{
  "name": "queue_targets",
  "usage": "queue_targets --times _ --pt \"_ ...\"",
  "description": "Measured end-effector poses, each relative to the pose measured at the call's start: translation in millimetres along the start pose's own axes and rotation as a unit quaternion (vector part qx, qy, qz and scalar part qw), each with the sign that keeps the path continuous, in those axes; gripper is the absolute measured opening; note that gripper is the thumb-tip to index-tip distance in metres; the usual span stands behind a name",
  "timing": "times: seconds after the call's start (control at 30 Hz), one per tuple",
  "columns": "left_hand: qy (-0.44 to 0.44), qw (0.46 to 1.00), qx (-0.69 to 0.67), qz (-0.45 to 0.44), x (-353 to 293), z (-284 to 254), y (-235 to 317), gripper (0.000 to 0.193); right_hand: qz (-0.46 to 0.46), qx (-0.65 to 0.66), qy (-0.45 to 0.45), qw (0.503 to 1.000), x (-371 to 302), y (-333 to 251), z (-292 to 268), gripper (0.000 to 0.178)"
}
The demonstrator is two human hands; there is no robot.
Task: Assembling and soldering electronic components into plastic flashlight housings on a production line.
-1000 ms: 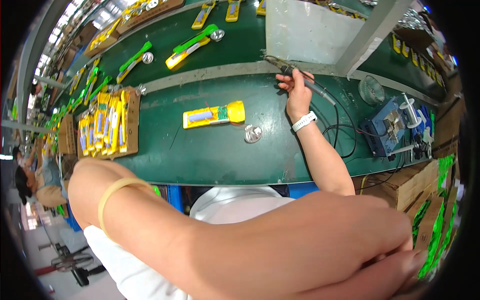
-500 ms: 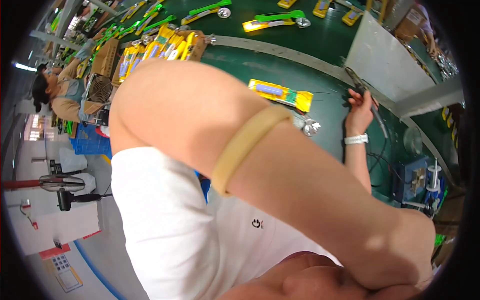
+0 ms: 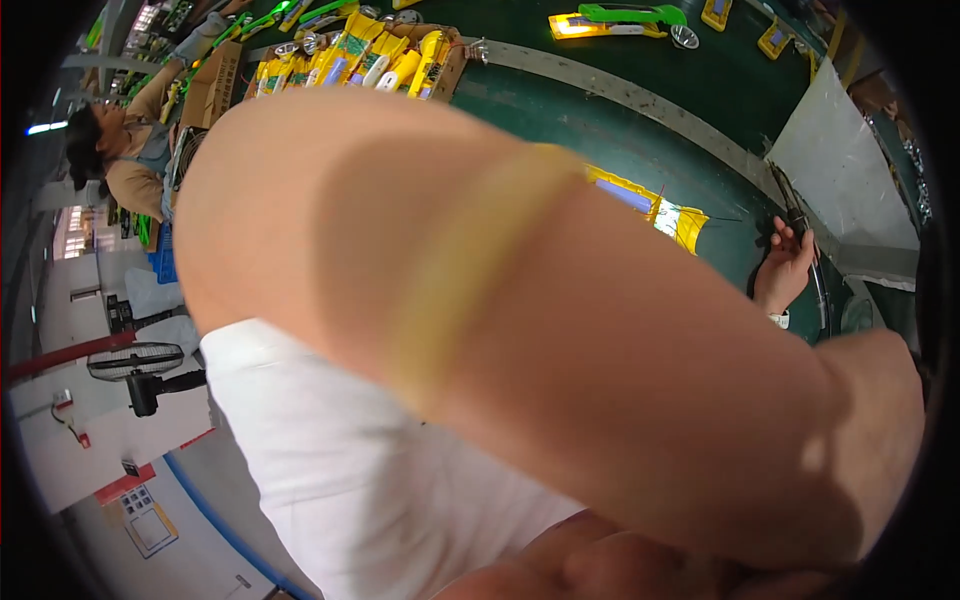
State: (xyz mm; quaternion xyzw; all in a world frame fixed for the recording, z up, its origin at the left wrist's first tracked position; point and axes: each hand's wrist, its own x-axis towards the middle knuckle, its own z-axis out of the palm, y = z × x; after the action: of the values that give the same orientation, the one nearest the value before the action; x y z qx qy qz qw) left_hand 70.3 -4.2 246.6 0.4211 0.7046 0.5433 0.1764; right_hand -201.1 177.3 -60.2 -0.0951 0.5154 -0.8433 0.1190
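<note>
My left arm is bent across the picture, very close and blurred, with a pale yellow bangle on it. My left hand [image 3: 872,435] is at the lower right, bent at the wrist; its fingers are hidden. Farther off, my right hand [image 3: 786,268] lies palm up over the green bench, fingers curled at a black-handled soldering iron [image 3: 796,212]. Left of that hand is an open yellow flashlight housing [image 3: 688,228] with a purple battery and thin wires, partly covered by my left arm.
A cardboard box [image 3: 452,72] of yellow housings stands at the back left. Beyond a grey strip lies a yellow-and-green flashlight [image 3: 625,22] with a round reflector [image 3: 685,37]. A white panel [image 3: 835,150] rises at right. A co-worker [image 3: 135,150] sits at far left, near a fan [image 3: 135,362].
The view has shifted, so the bench things appear farther right and higher. My left arm fills more of the picture and now covers the reflector beside the open housing.
</note>
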Motion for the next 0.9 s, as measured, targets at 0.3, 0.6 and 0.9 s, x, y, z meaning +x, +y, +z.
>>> queue_targets --times 0.3,0.6,0.9 --pt "-0.024 0.971 0.225 -0.080 -5.6 8.2 13.9 0.025 0.003 0.028 0.011 1.000 1.1 6.7 -4.1 0.029" --pt "-0.032 0.877 0.457 -0.141 -51.0 14.5 43.3 0.023 0.007 0.009 0.005 1.000 -1.7 -6.3 0.7 0.026" --pt "-0.011 0.611 0.791 -0.006 -87.7 28.4 47.2 0.026 0.006 0.000 0.011 1.000 -7.4 -3.7 0.4 0.028"
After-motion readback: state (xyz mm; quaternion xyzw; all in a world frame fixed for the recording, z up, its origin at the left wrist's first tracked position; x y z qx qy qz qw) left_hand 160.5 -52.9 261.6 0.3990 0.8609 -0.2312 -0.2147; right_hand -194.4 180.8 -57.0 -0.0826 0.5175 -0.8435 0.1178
